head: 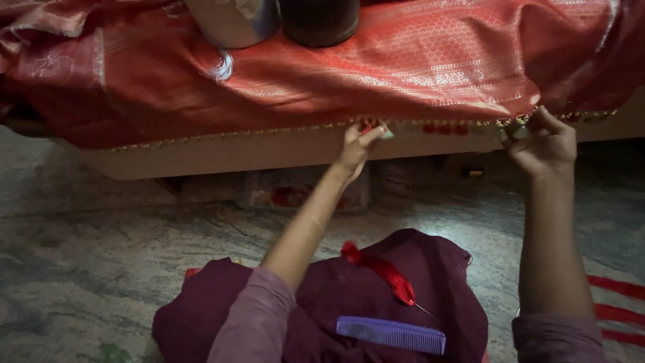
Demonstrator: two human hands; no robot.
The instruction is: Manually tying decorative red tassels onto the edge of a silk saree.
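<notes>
A red patterned silk cloth (416,60) with a gold border lies draped over a low wooden platform (269,151). Small red tassels (445,128) hang along its front edge. My left hand (356,146) pinches that edge near the middle, fingers closed on the border. Further right, my right hand (545,144) grips the same edge. On my lap, covered in dark purple fabric (376,282), rest a bundle of red thread (383,269) with a needle and a purple comb (391,334).
Two round containers, a pale one (232,20) and a dark one (319,20), stand on the cloth at the back. A clear plastic box (302,191) with red bits sits under the platform. Grey marbled floor (101,255) lies to the left.
</notes>
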